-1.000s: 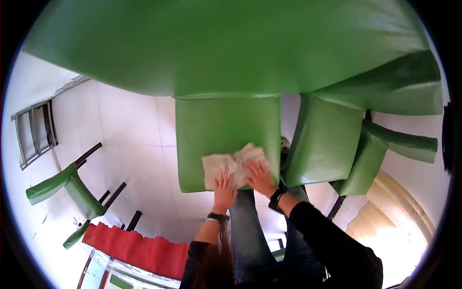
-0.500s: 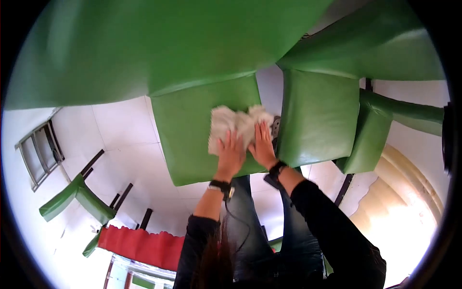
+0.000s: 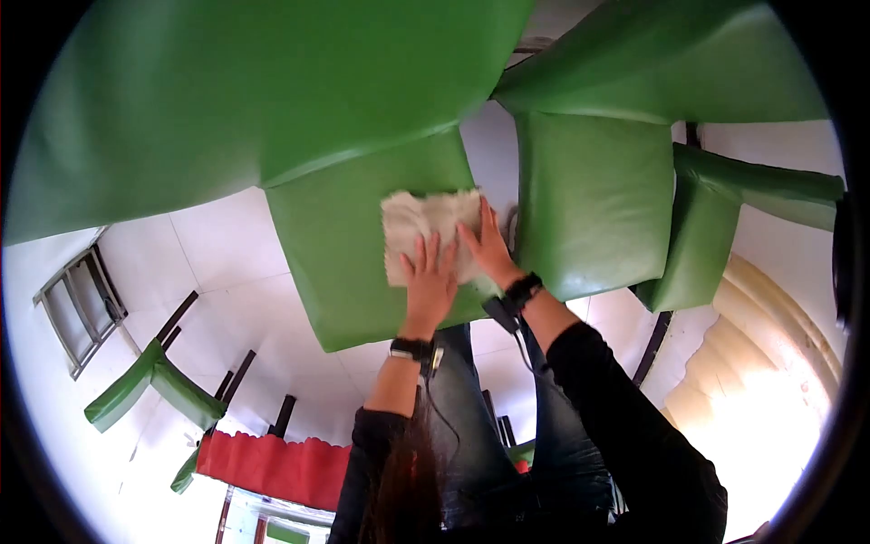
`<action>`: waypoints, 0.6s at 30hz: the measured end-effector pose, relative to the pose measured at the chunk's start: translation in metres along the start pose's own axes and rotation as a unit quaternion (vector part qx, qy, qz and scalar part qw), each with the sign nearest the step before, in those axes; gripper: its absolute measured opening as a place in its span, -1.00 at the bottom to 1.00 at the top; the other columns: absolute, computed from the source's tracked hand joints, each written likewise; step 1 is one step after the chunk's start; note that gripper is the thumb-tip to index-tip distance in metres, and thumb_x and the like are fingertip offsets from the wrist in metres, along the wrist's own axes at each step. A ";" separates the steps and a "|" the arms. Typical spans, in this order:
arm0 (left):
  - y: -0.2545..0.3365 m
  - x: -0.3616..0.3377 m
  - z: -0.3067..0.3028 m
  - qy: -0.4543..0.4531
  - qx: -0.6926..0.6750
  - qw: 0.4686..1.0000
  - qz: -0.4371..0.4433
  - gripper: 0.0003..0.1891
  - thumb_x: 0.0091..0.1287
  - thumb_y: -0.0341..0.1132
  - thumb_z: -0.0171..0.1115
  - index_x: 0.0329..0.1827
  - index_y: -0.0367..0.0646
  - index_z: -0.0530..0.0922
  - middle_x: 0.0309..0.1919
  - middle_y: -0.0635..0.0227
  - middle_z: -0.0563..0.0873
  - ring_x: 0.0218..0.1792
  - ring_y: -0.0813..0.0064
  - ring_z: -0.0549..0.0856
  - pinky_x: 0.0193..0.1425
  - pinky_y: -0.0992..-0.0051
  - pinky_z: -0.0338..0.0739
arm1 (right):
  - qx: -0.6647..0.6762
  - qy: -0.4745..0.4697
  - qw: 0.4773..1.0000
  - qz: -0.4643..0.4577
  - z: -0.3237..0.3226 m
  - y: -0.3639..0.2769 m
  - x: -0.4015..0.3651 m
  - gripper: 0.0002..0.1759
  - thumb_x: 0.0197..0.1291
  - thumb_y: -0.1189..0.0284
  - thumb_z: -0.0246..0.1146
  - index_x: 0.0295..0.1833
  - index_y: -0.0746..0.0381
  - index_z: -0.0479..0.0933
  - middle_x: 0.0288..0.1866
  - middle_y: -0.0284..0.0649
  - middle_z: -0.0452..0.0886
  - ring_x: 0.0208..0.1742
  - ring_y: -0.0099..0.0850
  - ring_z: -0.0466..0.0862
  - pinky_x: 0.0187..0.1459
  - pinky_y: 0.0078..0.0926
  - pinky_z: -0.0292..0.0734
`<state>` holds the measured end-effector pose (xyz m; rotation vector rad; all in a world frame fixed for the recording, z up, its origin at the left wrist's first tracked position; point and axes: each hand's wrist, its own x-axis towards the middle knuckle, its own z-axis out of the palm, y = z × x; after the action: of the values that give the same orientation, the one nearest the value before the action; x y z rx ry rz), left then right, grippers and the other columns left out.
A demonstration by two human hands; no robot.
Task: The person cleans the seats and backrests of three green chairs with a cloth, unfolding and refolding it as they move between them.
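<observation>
Cloth lies on the green seat, near the frame's centre, under your left hand and right hand. Your left fingers are slightly apart; your right thumb stands away from the other fingers. Press evenly through both palms and smooth the wrinkles, so the fabric meets the seat fully.

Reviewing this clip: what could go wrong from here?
The cloth might bunch or slip under the flattened left hand. The right hand, near the side edge of the green chair seat, could slide off it. The thin cable hanging below the left wrist might snag.
</observation>
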<state>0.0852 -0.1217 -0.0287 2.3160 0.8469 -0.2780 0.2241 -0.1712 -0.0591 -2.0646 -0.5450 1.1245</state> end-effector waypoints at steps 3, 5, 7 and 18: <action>-0.001 0.032 -0.011 0.063 0.026 0.997 -0.031 -0.40 0.05 -0.31 0.06 0.25 0.05 0.22 0.32 0.20 0.06 0.32 -0.04 -0.02 0.21 -0.23 -0.17 | -0.023 0.028 0.999 0.012 0.012 -0.008 0.021 -0.06 0.03 0.02 0.13 0.30 0.37 -0.15 0.15 0.22 0.15 0.17 0.09 0.21 0.16 -0.17 0.16; 0.001 0.031 -0.010 0.084 0.041 0.994 -0.054 -0.40 0.04 -0.31 0.07 0.25 0.05 0.23 0.33 0.22 0.05 0.32 -0.05 -0.03 0.21 -0.23 -0.18 | -0.068 0.038 0.997 0.019 0.015 0.001 0.016 -0.05 0.02 -0.01 0.12 0.31 0.37 -0.16 0.15 0.23 0.15 0.17 0.08 0.22 0.15 -0.16 0.17; -0.002 0.017 0.004 0.051 0.057 0.997 -0.021 -0.40 0.04 -0.31 0.07 0.24 0.08 0.24 0.32 0.24 0.08 0.33 0.02 -0.03 0.22 -0.21 -0.18 | -0.129 0.052 0.989 0.041 0.020 0.026 -0.006 -0.02 0.01 -0.04 0.11 0.31 0.35 -0.17 0.15 0.19 0.18 0.17 0.06 0.22 0.14 -0.15 0.17; -0.007 -0.101 0.038 -0.083 0.048 0.995 -0.002 -0.44 0.11 -0.30 0.00 0.26 -0.01 0.21 0.27 0.37 0.21 0.34 0.37 0.06 0.29 0.01 -0.07 | -0.293 -0.008 0.949 -0.120 0.017 0.042 -0.130 -0.30 0.03 0.35 0.15 0.25 0.35 0.03 0.26 0.19 0.01 0.31 0.14 -0.03 0.25 -0.06 -0.05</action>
<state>0.0040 -0.1922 -0.0213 2.3404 0.7702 -0.5166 0.1416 -0.2764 -0.0264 -2.3902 -1.2217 0.9032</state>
